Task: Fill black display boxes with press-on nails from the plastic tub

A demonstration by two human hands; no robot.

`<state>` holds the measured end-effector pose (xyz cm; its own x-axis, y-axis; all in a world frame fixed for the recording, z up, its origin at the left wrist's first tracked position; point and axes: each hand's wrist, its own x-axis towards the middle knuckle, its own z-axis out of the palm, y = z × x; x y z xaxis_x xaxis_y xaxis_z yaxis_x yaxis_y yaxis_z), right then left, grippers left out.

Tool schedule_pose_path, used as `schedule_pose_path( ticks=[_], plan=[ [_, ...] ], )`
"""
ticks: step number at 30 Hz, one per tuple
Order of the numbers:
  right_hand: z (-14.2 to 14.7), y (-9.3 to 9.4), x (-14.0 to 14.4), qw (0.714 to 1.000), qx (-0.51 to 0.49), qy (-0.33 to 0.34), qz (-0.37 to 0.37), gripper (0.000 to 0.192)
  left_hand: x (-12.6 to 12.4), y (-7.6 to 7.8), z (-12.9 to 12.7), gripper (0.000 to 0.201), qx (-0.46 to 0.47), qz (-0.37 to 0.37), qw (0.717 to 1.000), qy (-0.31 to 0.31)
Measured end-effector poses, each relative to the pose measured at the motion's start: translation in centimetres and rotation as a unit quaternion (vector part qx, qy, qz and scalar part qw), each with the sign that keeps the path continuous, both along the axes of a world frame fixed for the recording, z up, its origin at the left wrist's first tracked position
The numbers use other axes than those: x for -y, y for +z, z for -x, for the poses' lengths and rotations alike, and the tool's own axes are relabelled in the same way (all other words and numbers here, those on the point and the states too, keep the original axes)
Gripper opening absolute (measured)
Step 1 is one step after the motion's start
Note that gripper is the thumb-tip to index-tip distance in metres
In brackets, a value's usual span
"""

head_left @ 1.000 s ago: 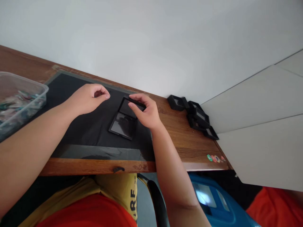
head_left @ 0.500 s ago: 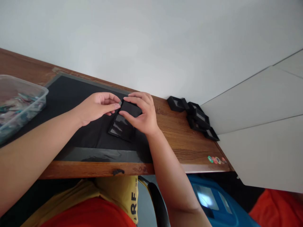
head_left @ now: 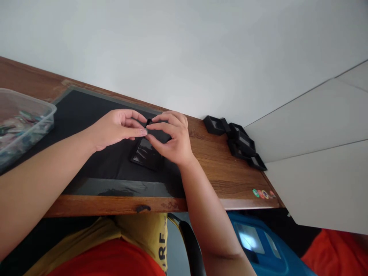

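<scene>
My left hand (head_left: 122, 128) pinches a small greenish piece (head_left: 147, 131) between its thumb and fingers. The piece is too small and covered to name. From the other side, my right hand (head_left: 172, 136) brings its thumb and index fingertip around the same piece, its other fingers curved. Below the hands, a shallow black frame or tray (head_left: 148, 155) with a shiny dark face lies tilted on the black mat (head_left: 94, 126). My right hand hides its upper part.
A clear plastic tub (head_left: 43, 115) of small mixed pieces stands at the left. Several black frames (head_left: 241, 142) are piled by the wall at the right. Round stickers (head_left: 263, 194) mark the wooden table (head_left: 212, 165). A blue object (head_left: 267, 245) sits below its edge.
My right thumb and index finger have closed in from over the black frame to the small piece at my left fingertips. The view has shifted slightly.
</scene>
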<state>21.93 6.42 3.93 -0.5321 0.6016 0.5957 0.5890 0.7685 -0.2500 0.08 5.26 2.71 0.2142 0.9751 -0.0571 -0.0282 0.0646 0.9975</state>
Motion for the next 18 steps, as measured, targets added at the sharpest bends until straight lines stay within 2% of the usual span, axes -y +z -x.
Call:
schedule_pose_path(
  ticks=[4,12,16,18],
  plan=[
    [0.0,0.1,0.1,1.0,0.006,0.024,-0.007,0.012,-0.1,-0.1,-0.1,0.048,-0.004,0.012,1.0,-0.006],
    [0.3,0.9,0.8,0.999,0.039,0.01,0.015,0.006,-0.1,-0.1,0.1,0.053,-0.018,0.02,0.999,-0.038],
    [0.9,1.3,2.1,1.0,0.015,0.003,-0.021,0.01,-0.5,0.4,0.5,0.045,0.006,0.017,1.0,0.022],
    [1.4,1.4,2.9,1.0,-0.008,0.01,0.006,0.014,-0.9,0.3,0.6,0.04,0.038,0.021,0.996,0.073]
  ],
)
